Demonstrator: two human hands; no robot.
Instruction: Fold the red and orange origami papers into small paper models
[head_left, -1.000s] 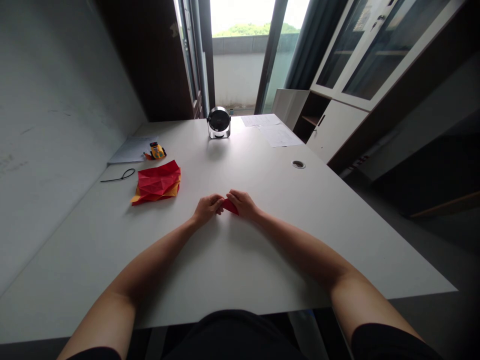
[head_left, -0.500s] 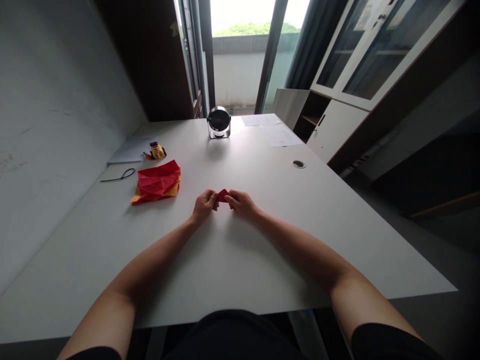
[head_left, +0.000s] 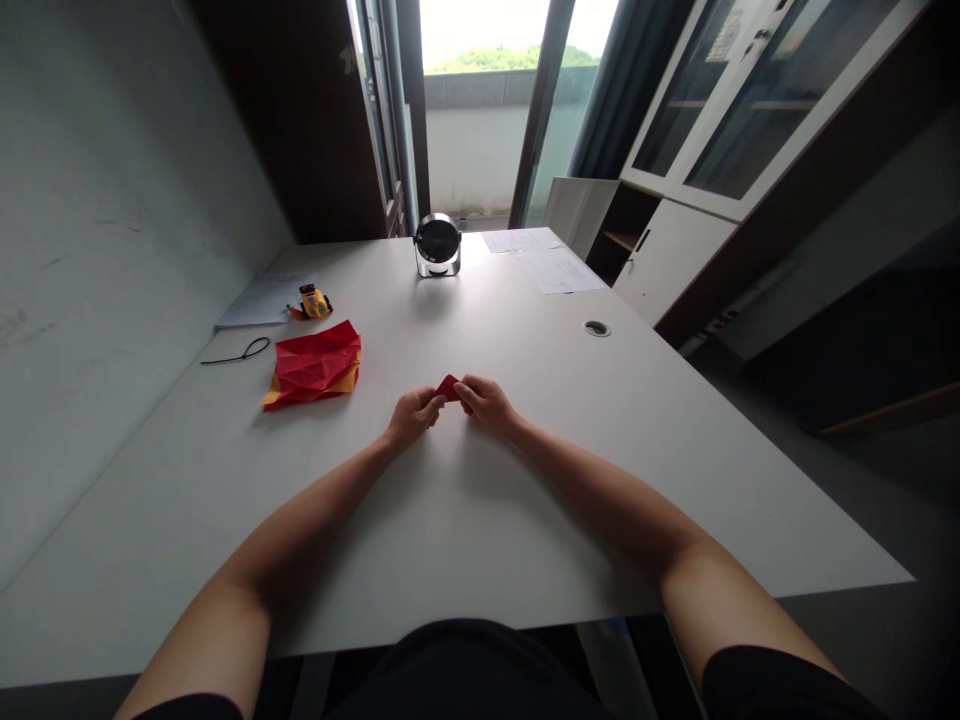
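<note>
Red paper piece — red-and-orange sheets — white tabletop

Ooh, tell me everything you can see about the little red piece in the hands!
The little red piece is plain deep red and looks like paper, perhaps folded. One corner points away from the person. The left hand grips its left side, and the right hand grips its right side. They hide its ends, so its whole shape can't be seen. It is over the white table; whether it touches the top is unclear.
</note>
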